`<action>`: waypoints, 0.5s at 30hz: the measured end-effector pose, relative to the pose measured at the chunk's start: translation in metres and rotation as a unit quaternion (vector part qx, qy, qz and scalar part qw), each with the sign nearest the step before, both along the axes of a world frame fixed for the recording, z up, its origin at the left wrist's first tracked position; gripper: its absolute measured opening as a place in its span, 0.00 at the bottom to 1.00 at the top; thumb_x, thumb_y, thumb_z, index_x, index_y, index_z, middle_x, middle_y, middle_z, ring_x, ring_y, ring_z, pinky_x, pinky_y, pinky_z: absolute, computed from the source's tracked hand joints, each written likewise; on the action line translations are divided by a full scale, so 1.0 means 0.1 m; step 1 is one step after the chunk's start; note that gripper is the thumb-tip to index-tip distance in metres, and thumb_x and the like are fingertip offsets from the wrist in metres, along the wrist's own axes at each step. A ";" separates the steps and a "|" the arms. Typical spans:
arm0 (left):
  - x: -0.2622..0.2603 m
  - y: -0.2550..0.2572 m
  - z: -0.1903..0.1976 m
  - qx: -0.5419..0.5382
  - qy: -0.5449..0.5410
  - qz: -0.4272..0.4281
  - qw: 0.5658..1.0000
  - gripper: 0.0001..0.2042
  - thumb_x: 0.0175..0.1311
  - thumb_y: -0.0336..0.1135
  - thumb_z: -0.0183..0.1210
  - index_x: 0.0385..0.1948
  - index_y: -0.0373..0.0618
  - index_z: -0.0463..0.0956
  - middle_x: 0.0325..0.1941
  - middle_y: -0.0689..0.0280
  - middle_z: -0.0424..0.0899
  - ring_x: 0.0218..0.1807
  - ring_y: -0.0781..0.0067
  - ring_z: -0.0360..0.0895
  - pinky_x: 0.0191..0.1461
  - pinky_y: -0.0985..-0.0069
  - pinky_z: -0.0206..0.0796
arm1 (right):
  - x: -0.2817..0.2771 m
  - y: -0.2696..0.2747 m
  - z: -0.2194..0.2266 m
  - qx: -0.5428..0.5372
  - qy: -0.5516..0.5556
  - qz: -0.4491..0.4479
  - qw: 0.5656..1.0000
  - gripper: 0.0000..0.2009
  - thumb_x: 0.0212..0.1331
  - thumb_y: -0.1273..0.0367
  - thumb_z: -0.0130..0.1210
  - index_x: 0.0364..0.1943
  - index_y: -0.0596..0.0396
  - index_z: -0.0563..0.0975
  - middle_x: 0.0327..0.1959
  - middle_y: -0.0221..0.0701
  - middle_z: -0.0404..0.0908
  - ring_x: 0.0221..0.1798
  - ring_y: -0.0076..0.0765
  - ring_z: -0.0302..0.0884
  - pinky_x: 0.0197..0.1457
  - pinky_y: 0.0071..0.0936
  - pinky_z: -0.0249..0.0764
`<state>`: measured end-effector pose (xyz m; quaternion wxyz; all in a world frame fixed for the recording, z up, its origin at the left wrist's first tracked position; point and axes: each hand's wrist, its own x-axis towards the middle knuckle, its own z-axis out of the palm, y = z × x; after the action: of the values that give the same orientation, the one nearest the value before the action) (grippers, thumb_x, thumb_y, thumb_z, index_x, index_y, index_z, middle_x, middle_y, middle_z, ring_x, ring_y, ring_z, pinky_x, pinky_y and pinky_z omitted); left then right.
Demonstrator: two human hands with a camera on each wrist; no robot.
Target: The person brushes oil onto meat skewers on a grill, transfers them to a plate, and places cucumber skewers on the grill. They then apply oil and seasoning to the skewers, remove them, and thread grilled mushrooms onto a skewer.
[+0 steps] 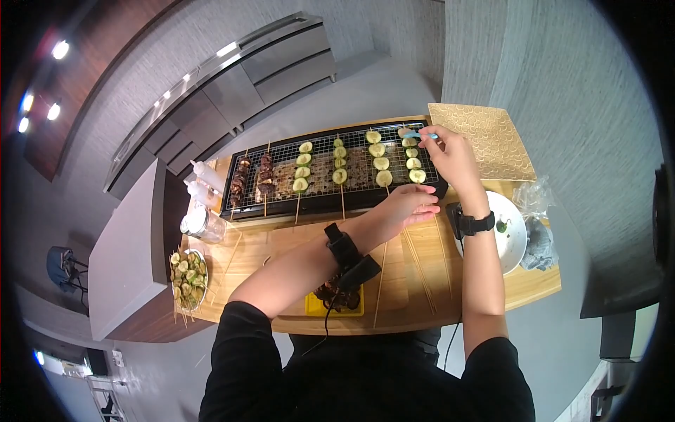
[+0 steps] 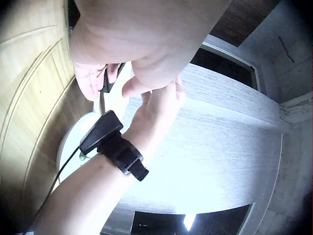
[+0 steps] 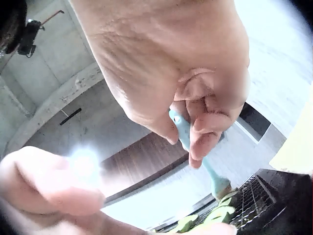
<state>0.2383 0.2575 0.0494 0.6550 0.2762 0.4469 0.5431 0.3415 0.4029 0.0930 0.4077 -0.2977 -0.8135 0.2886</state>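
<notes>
My right hand (image 1: 453, 158) grips a light blue basting brush (image 3: 210, 169) by its handle. The brush head meets the far end of the rightmost skewer of green-edged vegetable slices (image 1: 415, 163) on the grill (image 1: 320, 158). Crossing in front of the grill, my left hand (image 1: 408, 205) hovers at the near end of that same skewer, its fingers (image 2: 85, 81) loosely extended and apart from the thumb. More vegetable skewers lie in a row on the wire mesh. Two dark meat skewers (image 1: 265, 172) are at the grill's left end.
Squeeze bottles (image 1: 206, 176) and a glass jar (image 1: 204, 225) stand left of the grill. Nearer are a plate of vegetable skewers (image 1: 188, 278) and a yellow tray (image 1: 316, 306) of meat. Bare sticks (image 1: 420, 271) lie in front. A white bowl (image 1: 517, 243) and gold board (image 1: 485, 141) are right.
</notes>
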 end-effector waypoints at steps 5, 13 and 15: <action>0.00 0.01 -0.01 -0.004 0.001 0.002 1.000 0.22 0.82 0.34 0.51 0.69 0.30 0.62 0.72 0.44 0.69 0.73 0.51 0.73 0.79 0.63 0.69 | 0.01 -0.01 0.04 0.006 0.009 0.005 1.000 0.10 0.69 0.63 0.61 0.45 0.52 0.87 0.30 0.36 0.91 0.32 0.39 0.90 0.37 0.35 0.80; 0.03 0.00 0.05 -0.017 0.011 0.007 1.000 0.21 0.82 0.33 0.50 0.68 0.30 0.63 0.70 0.46 0.70 0.73 0.52 0.73 0.79 0.63 0.69 | 0.16 0.06 0.12 -0.025 0.005 0.026 0.999 0.10 0.69 0.63 0.61 0.43 0.51 0.88 0.28 0.33 0.91 0.31 0.34 0.90 0.37 0.32 0.80; 0.03 -0.01 0.06 -0.011 0.010 0.005 1.000 0.21 0.82 0.33 0.50 0.68 0.30 0.63 0.70 0.46 0.71 0.73 0.52 0.74 0.79 0.63 0.69 | 0.18 0.07 0.12 -0.032 0.020 0.027 0.999 0.10 0.68 0.62 0.62 0.42 0.52 0.88 0.27 0.33 0.90 0.30 0.32 0.89 0.36 0.31 0.79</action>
<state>0.2413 0.2565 0.0549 0.6509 0.2725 0.4608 0.5382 0.3597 0.4095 0.1053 0.4060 -0.2826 -0.8036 0.3311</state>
